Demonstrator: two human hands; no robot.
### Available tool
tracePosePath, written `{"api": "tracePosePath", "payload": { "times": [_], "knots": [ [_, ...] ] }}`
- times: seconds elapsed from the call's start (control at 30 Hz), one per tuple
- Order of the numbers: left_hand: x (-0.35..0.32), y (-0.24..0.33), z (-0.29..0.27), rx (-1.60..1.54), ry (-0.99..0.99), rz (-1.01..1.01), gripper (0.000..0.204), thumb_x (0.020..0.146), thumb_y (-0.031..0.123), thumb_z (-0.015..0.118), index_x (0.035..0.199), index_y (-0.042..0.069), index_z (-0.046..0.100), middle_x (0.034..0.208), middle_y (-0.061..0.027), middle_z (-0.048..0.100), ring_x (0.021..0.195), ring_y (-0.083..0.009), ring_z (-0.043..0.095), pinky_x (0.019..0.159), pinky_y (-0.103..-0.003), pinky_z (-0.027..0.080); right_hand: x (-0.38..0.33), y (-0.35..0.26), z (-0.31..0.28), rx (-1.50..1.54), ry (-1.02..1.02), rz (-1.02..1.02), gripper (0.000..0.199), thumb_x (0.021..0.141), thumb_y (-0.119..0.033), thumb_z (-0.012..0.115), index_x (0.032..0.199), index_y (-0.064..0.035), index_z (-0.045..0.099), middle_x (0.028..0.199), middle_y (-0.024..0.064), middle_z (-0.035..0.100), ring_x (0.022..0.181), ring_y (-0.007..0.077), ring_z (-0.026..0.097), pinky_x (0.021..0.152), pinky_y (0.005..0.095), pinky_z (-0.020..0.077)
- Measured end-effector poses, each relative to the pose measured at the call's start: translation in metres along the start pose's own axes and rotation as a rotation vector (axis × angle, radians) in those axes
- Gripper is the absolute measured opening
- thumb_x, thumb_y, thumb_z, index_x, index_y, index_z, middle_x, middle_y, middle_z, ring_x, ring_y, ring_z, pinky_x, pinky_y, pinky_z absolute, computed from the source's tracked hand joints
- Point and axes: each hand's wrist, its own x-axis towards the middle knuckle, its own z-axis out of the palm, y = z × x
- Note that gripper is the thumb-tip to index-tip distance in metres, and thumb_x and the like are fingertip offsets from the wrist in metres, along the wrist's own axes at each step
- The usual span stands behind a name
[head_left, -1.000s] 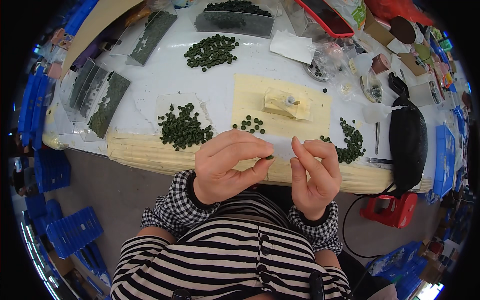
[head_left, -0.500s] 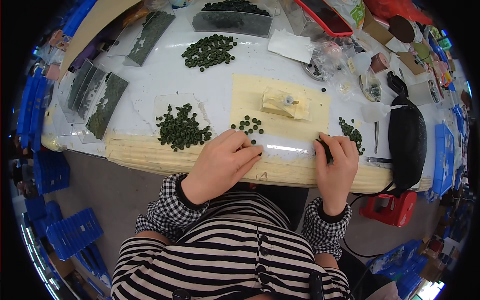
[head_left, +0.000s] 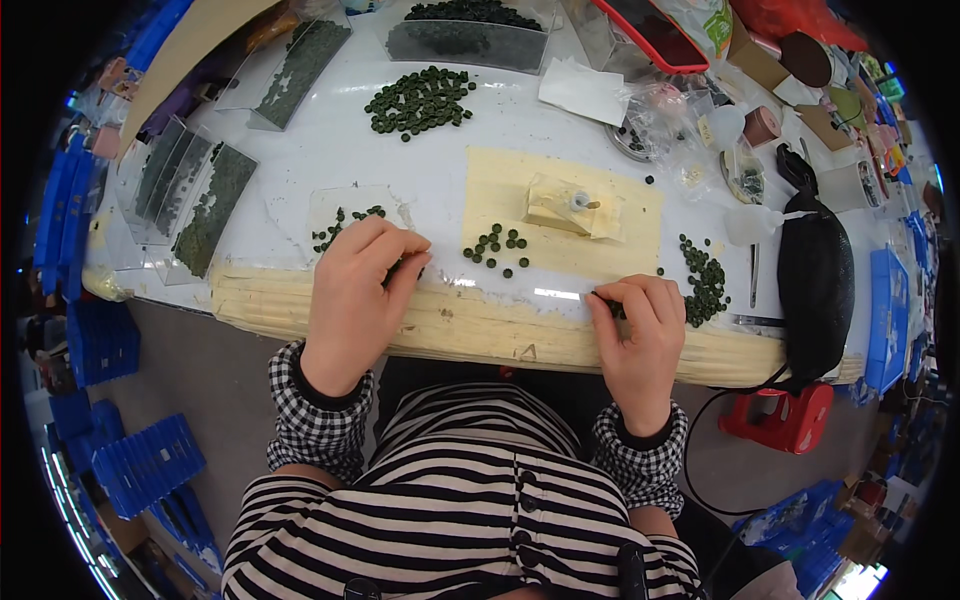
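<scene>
My left hand (head_left: 362, 295) is curled over the left pile of small round dark green pieces (head_left: 330, 234), hiding most of it. Dark pieces show between its bent thumb and fingers, but what it grips is unclear. Near the table's front edge, my right hand (head_left: 645, 335) is closed, with a few dark green pieces (head_left: 610, 305) at its fingertips. A cluster of scattered pieces (head_left: 495, 243) lies between the hands, on and beside a cream-coloured mat (head_left: 640, 240). Just beyond the right hand is another pile of dark green pieces (head_left: 706, 282).
On the mat stands a tape-wrapped block (head_left: 555, 205) with a small post. Farther back are a loose pile (head_left: 420, 102), a clear bin of pieces (head_left: 465, 45), a white tissue (head_left: 583, 92) and a red-cased phone (head_left: 655, 35). Tweezers (head_left: 754, 275) and a black pouch (head_left: 815, 280) lie right.
My left hand has moved left from beside the scattered pieces to the left pile. My right hand has shifted left and slightly nearer, uncovering more of the right pile.
</scene>
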Motion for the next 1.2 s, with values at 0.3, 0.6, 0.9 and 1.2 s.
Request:
{"api": "tracePosePath", "payload": {
  "times": [0.3, 0.6, 0.9, 1.2],
  "knots": [
    [-0.005, -0.002, -0.006, 0.041, -0.081, -0.015, 0.013, 0.077, -0.001, 0.071, 0.089, -0.001, 0.068, 0.075, -0.0074, 0.055, 0.067, -0.0199, 0.052, 0.058, -0.03, 0.042, 0.003, -0.002, -0.004, 0.026, 0.003, 0.023, 0.016, 0.072, -0.003, 0.076, 0.081, -0.0038, 0.062, 0.08, 0.0057, 0.06, 0.079, 0.0256, 0.054, 0.072, 0.0368, 0.0411],
    [-0.006, 0.001, -0.001, 0.103, -0.109, 0.042, 0.011, 0.076, 0.001, 0.072, 0.086, -0.001, 0.068, 0.075, -0.0081, 0.057, 0.067, -0.0231, 0.054, 0.059, -0.032, 0.043, -0.001, -0.006, 0.001, 0.157, 0.076, 0.035, 0.015, 0.073, 0.003, 0.074, 0.083, -0.0019, 0.064, 0.077, 0.0087, 0.064, 0.07, 0.0262, 0.058, 0.063, 0.0337, 0.0453],
    [-0.009, -0.006, -0.005, 0.089, -0.103, 0.07, 0.012, 0.076, -0.001, 0.071, 0.087, -0.001, 0.067, 0.078, -0.0092, 0.059, 0.07, -0.0239, 0.056, 0.06, -0.032, 0.045, -0.001, -0.001, 0.002, 0.113, 0.133, -0.034, 0.02, 0.074, 0.007, 0.071, 0.092, 0.0004, 0.07, 0.081, 0.0112, 0.067, 0.072, 0.0271, 0.061, 0.065, 0.0333, 0.0477],
    [-0.009, 0.021, 0.007, -0.489, -0.056, -0.118, 0.013, 0.084, -0.001, 0.067, 0.097, -0.001, 0.067, 0.093, -0.0084, 0.068, 0.081, -0.0152, 0.064, 0.074, -0.026, 0.052, -0.009, -0.019, -0.004, 1.004, 0.02, 0.47, 0.01, 0.086, 0.004, 0.066, 0.096, 0.0046, 0.065, 0.09, 0.0103, 0.071, 0.087, 0.0152, 0.067, 0.08, 0.0272, 0.0531]
  ]
}}
